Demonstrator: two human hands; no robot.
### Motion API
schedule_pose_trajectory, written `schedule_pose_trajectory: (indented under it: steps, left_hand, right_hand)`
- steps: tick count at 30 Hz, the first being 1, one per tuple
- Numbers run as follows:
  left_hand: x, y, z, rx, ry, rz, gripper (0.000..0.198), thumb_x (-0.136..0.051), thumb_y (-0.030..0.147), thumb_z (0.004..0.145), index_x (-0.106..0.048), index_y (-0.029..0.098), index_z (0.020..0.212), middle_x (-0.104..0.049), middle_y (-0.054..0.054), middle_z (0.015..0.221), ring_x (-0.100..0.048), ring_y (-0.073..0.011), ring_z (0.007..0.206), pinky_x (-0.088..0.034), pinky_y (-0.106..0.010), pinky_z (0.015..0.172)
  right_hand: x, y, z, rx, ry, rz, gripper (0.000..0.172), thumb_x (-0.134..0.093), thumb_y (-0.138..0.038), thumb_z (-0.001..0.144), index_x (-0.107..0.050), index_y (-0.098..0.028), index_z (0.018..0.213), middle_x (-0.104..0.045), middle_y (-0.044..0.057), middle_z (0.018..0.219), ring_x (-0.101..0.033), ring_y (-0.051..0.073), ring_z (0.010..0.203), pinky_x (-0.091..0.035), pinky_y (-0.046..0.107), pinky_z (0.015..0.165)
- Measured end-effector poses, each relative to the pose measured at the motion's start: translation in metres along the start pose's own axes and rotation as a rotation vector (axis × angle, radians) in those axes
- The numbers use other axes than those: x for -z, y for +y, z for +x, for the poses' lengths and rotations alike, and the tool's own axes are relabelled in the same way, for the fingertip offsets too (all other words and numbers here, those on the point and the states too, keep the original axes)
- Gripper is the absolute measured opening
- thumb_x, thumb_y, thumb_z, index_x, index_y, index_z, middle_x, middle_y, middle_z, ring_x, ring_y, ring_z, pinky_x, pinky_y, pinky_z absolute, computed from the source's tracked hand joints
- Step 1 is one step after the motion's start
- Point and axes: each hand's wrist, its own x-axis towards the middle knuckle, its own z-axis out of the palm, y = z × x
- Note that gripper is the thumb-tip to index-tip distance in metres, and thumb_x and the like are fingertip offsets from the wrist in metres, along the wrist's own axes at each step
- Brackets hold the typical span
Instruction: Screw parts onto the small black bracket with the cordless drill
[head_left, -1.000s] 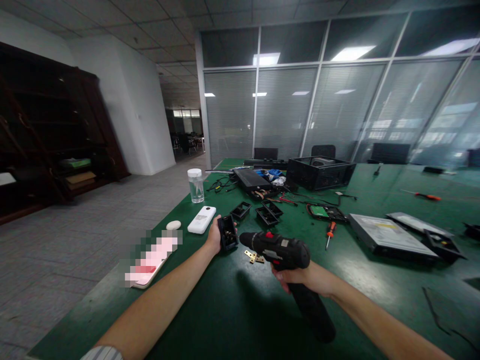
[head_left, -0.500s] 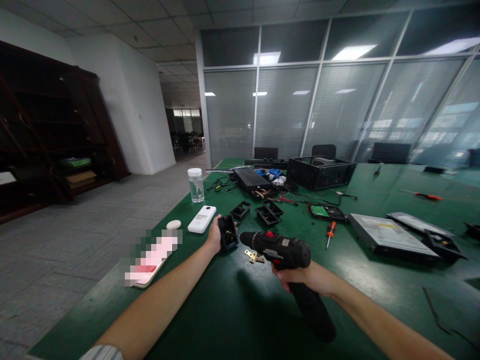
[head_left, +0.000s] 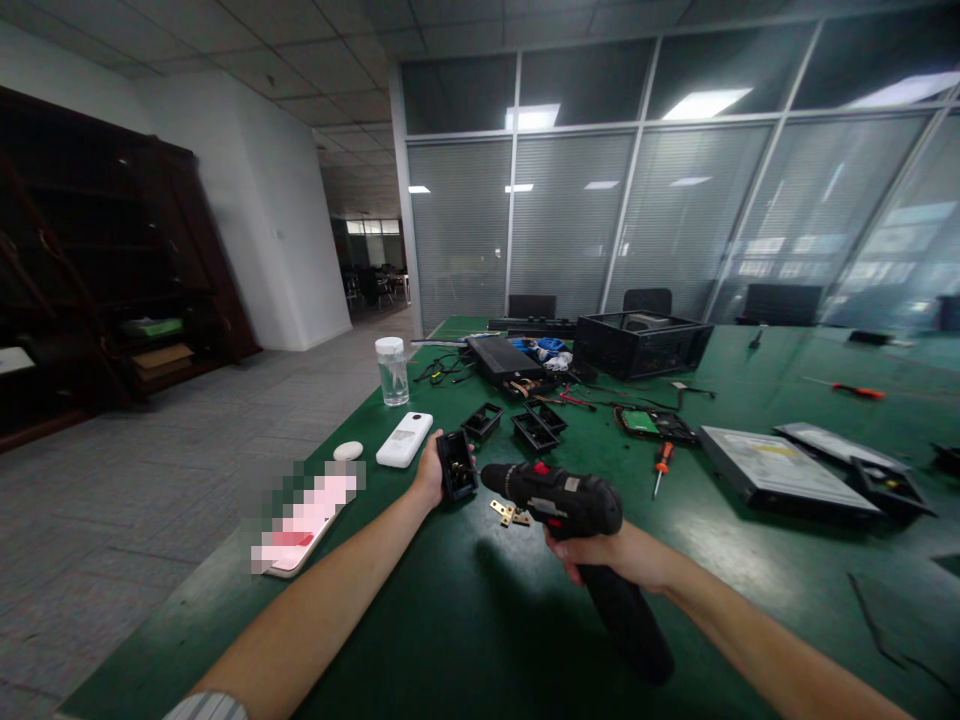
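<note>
My left hand (head_left: 430, 474) is closed around a small black plastic box (head_left: 457, 468), its open side tilted toward me with brass-coloured parts inside. In my right hand (head_left: 600, 556) is a black cordless drill (head_left: 559, 497) with red switches, gripped by its handle. The drill's chuck points left at the box, close to its right side; whether the bit touches anything inside is hard to see. Several flat brass pieces (head_left: 508, 514) with holes lie on the green table (head_left: 450, 620) below the chuck. Beyond my left hand stand similar black boxes (head_left: 535, 432).
A phone (head_left: 300, 535), a white oval item (head_left: 348, 451), a white device (head_left: 405, 440) and a clear bottle (head_left: 392, 372) line the left edge. Rightward lie a screwdriver (head_left: 661, 467) and a silver disc drive (head_left: 780, 470). A black computer case (head_left: 643, 343) and cables sit at the back.
Almost nothing differs. The black box in my left hand is tilted very slightly differently, and the drill stays in the same place beside it.
</note>
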Motion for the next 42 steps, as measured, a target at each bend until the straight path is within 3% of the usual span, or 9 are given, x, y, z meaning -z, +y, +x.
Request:
schedule_pose_trajectory:
  steps: [36,42]
  left_hand:
    - [0.0041,-0.0016,0.0040,-0.014,-0.026,0.078,0.044,-0.039,0.045,0.078,-0.061,0.007,0.086,-0.064,-0.013,0.074,-0.061,-0.0208,0.061,-0.048,-0.033,0.054]
    - [0.0049,-0.0020,0.0048,-0.028,-0.018,0.069,0.042,-0.041,0.044,0.077,-0.061,0.008,0.086,-0.064,-0.012,0.073,-0.061,-0.0205,0.060,-0.048,-0.032,0.054]
  right_hand:
    - [0.0023,0.0034,0.0011,0.008,-0.010,0.040,0.022,-0.064,-0.026,0.067,-0.055,-0.014,0.082,-0.053,-0.001,0.068,-0.052,0.011,0.054,-0.039,0.024,0.053]
    - [0.0022,0.0044,0.0009,-0.024,0.008,0.040,0.022,-0.065,-0.031,0.066,-0.055,-0.014,0.077,-0.052,-0.002,0.061,-0.051,0.011,0.052,-0.039,0.025,0.052]
